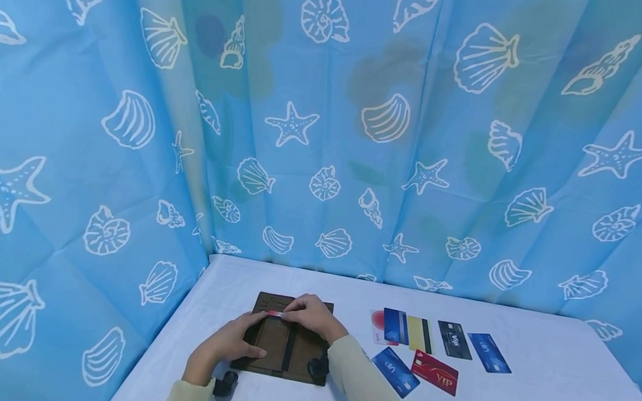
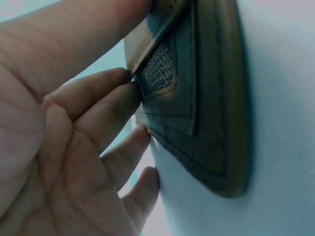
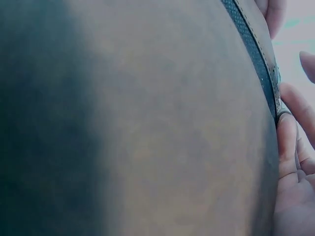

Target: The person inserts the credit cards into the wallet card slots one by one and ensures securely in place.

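Observation:
A brown wallet (image 1: 273,340) lies unfolded on the white table, with a dark strap down its middle. At its upper slot, a narrow red-and-white edge of a card (image 1: 274,313) shows between both hands' fingertips. My right hand (image 1: 313,317) pinches that card's edge from the right. My left hand (image 1: 233,339) touches the wallet's left part, index fingertip by the card and thumb extended over the leather. In the left wrist view, fairly straight fingers (image 2: 106,110) touch the wallet's edge beside a mesh patch (image 2: 160,71). Brown leather fills most of the right wrist view.
To the right lie several loose cards: a blue card (image 1: 396,326), a yellow card (image 1: 418,334), a black VIP card (image 1: 454,339), a red VIP card (image 1: 436,372) and other blue cards, such as one blue card (image 1: 489,353) farthest right. A blue shell-patterned curtain (image 1: 322,153) stands behind.

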Demonstrator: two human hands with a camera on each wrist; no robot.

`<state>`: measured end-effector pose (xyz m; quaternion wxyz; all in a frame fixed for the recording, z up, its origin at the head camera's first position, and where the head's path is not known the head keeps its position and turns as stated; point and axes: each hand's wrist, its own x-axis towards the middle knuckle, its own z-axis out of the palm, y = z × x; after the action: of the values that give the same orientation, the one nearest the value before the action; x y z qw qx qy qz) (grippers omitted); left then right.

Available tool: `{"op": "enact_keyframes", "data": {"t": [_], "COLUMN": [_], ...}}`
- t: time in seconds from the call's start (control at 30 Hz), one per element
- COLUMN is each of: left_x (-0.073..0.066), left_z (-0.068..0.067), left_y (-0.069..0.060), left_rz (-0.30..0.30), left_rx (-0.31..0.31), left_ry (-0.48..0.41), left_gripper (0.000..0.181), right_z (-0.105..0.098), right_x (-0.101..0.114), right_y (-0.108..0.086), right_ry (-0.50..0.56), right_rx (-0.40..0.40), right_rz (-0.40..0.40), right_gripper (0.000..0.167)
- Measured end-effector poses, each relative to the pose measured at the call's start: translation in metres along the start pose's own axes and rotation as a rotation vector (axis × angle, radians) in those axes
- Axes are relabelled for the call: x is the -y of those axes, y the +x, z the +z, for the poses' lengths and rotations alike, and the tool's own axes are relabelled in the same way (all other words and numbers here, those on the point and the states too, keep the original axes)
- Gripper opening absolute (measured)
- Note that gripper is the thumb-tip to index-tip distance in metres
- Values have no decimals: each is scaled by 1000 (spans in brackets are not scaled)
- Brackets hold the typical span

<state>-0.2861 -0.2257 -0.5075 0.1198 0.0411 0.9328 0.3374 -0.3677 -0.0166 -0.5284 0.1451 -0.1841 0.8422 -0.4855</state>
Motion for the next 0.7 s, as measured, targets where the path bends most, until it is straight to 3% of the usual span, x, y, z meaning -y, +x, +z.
{"op": "enact_keyframes", "data": {"t": [0.17,0.4,0.7], "left_x": [0,2,-2], "left_z": [-1,-1,1], "left_y": [2,3,6], "left_rz": [-1,0,-13], "left_rx": [7,17,14], "left_ry": [-3,4,7], "left_gripper": [81,81,82], "right_z": [-1,-2,-36], "right_x": [3,5,19], "right_y": [-3,-10,-39], "right_ry": [-19,-150,7], "right_rx": [-9,7,20], "right_rz": [5,-66,-49], "right_gripper": [22,41,68]}}
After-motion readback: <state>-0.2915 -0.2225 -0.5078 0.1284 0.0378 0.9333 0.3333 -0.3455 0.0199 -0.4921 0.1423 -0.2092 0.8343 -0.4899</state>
